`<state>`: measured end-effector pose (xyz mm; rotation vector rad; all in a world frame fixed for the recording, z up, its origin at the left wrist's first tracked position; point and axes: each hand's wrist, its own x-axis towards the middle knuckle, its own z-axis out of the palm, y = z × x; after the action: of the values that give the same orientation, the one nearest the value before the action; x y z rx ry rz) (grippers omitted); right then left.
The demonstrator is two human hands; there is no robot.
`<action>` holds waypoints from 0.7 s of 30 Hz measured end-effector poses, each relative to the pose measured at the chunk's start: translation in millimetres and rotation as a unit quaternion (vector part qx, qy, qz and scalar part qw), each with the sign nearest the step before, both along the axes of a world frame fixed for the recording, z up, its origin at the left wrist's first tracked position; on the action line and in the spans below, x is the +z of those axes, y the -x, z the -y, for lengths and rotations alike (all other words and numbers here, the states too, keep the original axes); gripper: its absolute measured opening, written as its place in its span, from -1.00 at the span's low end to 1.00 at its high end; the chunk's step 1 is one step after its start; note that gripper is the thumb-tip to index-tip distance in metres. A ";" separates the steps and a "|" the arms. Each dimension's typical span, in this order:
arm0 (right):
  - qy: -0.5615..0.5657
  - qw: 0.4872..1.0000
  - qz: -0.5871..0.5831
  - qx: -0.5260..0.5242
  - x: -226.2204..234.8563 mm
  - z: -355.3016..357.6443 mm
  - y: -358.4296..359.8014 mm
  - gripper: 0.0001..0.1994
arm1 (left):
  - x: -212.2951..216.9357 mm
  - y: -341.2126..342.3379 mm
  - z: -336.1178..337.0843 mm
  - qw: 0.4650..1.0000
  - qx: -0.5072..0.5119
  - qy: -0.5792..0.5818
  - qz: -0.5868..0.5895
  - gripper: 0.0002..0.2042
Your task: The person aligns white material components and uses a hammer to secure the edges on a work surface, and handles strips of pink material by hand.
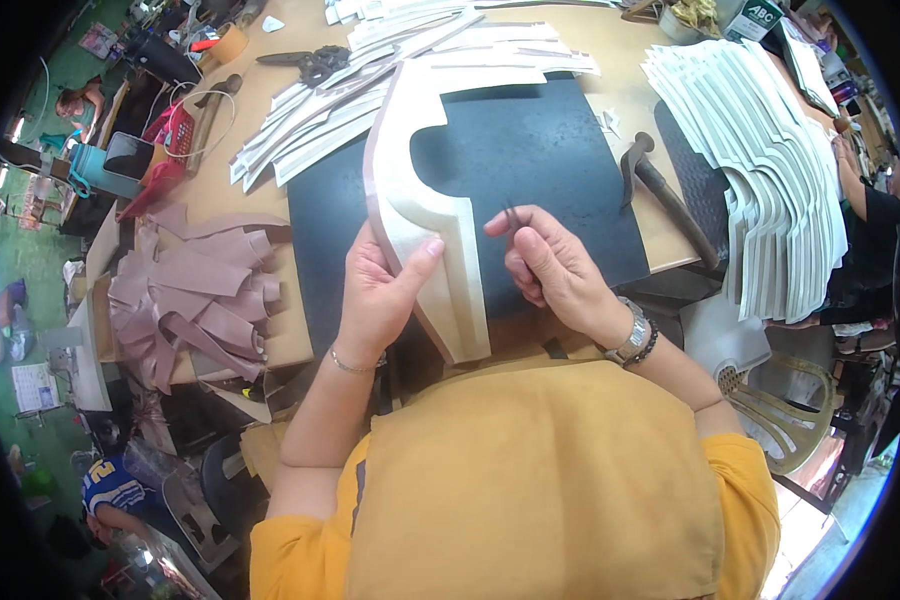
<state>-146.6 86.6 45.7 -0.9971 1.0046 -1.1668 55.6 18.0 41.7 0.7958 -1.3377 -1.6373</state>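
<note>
The cream panel with the mauve edging [373,190] is up off the bench [625,65], held over the black mat [550,150] in front of the person. The left hand's grip pinches the cream panel [432,215] by its left margin, thumb flat on the face and the fingers going behind it; the right hand [555,262] has thumb and forefinger drawn close together at a slim, dark, pointed tool [511,214], just beside the panel and apart from it, though whether it is tweezers or snips cannot be told. The step in hand looks like fine work at the panel's edge, and the left hand [385,285] would do best to press lightly there, since a hard thumb could crease the face or leave a mark. Resting the panel on the mat would steady its long, curved shape better than holding it in the air. The tool's points are best brought in low and almost flat to the edge, so that they do not scratch the face, with extra care around the deep inner curve, where a strip would pucker most easily. The hammer [675,200] lies to the right, within easy reach.
</note>
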 end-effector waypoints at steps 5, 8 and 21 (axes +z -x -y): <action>-0.083 0.993 0.055 0.069 -2.9 2.9 7.7 -0.58 | -0.1 11.8 -4.8 0.997 0.029 0.072 0.028 -0.63; -0.097 0.990 0.063 0.084 -5.4 4.7 9.5 -0.59 | -0.6 13.8 -7.4 0.997 0.007 0.067 0.023 -0.63; -0.036 0.996 0.047 0.062 -12.9 8.2 4.3 -0.63 | -2.6 15.7 -9.6 0.998 -0.012 0.065 0.020 -0.64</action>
<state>-150.9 78.4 32.8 -0.9258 0.8908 -1.0583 39.9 27.6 39.1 0.7423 -1.4704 -1.5427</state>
